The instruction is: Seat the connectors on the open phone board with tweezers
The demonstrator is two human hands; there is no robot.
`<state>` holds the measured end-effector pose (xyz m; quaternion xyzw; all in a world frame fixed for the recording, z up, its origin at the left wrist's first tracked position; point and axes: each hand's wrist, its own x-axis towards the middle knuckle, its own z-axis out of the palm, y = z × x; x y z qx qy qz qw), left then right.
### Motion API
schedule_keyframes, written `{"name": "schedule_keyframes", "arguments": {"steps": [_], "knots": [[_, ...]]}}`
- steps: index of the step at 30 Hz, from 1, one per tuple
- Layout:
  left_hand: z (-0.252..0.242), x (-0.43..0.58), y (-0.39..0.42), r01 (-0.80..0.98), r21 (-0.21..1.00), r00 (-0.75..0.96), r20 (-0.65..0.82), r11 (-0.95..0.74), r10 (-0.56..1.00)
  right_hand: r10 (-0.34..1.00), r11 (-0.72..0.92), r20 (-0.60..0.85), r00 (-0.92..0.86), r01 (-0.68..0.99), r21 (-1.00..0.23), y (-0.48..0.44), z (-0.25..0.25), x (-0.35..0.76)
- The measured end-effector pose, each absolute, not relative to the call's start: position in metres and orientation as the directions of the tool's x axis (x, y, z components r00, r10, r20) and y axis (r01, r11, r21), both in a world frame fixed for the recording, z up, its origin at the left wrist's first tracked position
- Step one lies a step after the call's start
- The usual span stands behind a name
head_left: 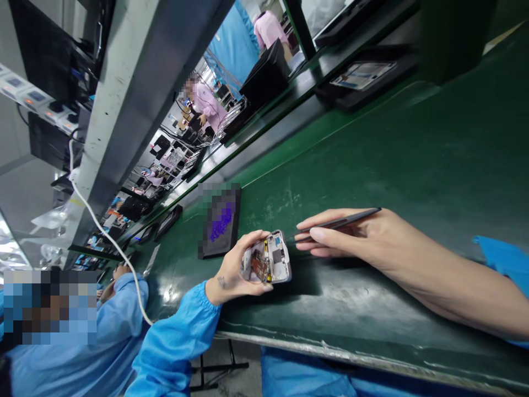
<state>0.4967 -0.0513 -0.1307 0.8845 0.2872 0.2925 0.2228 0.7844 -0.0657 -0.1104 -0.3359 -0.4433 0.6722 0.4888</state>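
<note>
My left hand (233, 266) grips an opened smartphone housing (268, 258) by its edge, with the inner side facing up. Copper-coloured flex parts, yellow tape and a silver frame show inside it. My right hand (341, 234) holds slim dark tweezers (345, 222) between the fingers, and their tip stops just to the right of the housing, apart from it. A dark rectangular pad (219, 220), partly pixelated, lies on the green bench mat (372, 165) beyond my left hand.
A co-worker in a blue smock (111, 325) sits at the bench to the left, beside a white cable (109, 253). A grey steel upright (124, 110) and black monitors (264, 82) rise along the bench's far side. Several more workstations and people in pink stretch beyond.
</note>
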Motion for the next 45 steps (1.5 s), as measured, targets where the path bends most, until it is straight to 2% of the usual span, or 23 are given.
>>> {"name": "schedule_keyframes", "arguments": {"steps": [13, 23, 27, 33, 38, 45], "knots": [[-0.133, 0.496, -0.05, 0.365, 0.576, 0.664, 0.389, -0.732, 0.638, 0.952, -0.135, -0.033, -0.305, -0.319, -0.938, -0.066, -0.107, 0.786], [-0.139, 0.49, -0.048, 0.416, 0.53, 0.668, 0.374, -0.739, 0.644, 0.951, -0.13, -0.034, -0.307, -0.299, -0.945, -0.064, -0.115, 0.783], [-0.14, 0.495, -0.051, 0.48, 0.455, 0.664, 0.37, -0.75, 0.65, 0.953, -0.149, -0.053, -0.298, -0.31, -0.939, -0.061, -0.122, 0.781], [-0.134, 0.521, -0.068, 0.621, 0.318, 0.615, 0.369, -0.717, 0.697, 0.974, -0.177, -0.123, -0.192, -0.301, -0.937, -0.055, -0.122, 0.784], [-0.131, 0.529, -0.074, 0.65, 0.146, 0.612, 0.482, -0.746, 0.627, 0.973, -0.2, -0.15, -0.178, -0.316, -0.927, -0.054, -0.119, 0.788], [-0.132, 0.526, -0.071, 0.635, 0.059, 0.635, 0.528, -0.77, 0.564, 0.962, -0.216, -0.132, -0.238, -0.376, -0.901, -0.054, -0.121, 0.787]]}}
